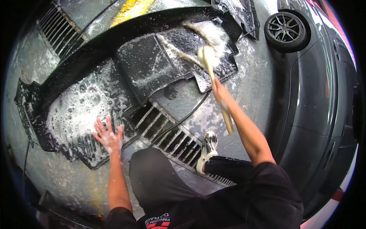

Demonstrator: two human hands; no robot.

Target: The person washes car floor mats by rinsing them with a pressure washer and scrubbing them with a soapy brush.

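A large black plastic car undertray (143,65) lies on the wet floor, coated in soapy foam. My left hand (110,137) rests spread on its foamy near-left part, wet with suds and holding nothing. In my right hand (221,93) is the wooden handle of a long-handled brush (210,61). The brush's pale head is over the foamy right part of the undertray, among white suds (216,37). Its bristles are hidden beneath the head, and the head looks blurred.
A dark grey car (311,100) with a black alloy wheel (286,27) stands at the right. Metal drain grates (168,131) run beneath and beside the undertray. A black hose (186,114) crosses the near grate. Another black panel (240,14) lies at the top right.
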